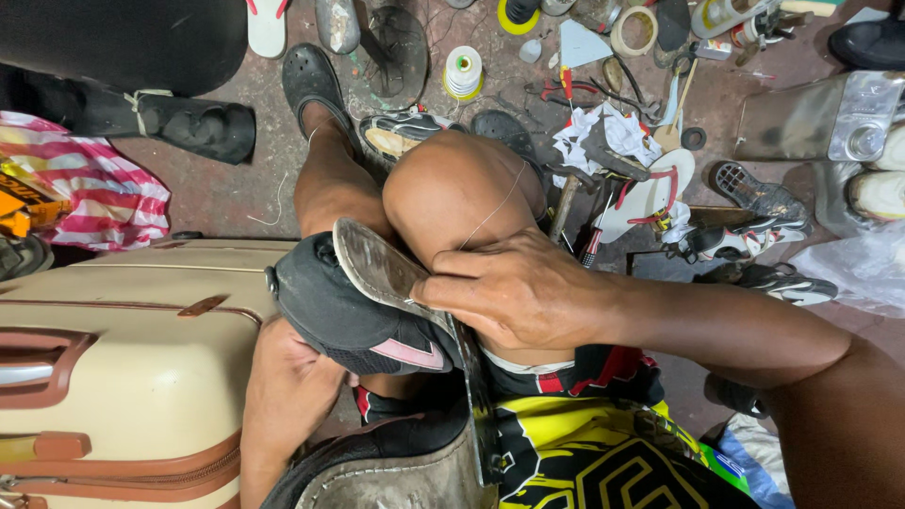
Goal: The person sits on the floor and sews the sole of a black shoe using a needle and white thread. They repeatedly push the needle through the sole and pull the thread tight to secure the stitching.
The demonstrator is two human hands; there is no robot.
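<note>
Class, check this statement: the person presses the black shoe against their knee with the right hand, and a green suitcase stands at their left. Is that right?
One detail is wrong. The suitcase is cream with brown trim, not green. The head view shows it at the person's left, and the right hand pressing the black shoe against the knee.

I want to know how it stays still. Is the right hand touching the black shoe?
Touching. The head view shows the right hand with its fingers pressed on the sole edge of the black shoe, no gap between them.
</note>
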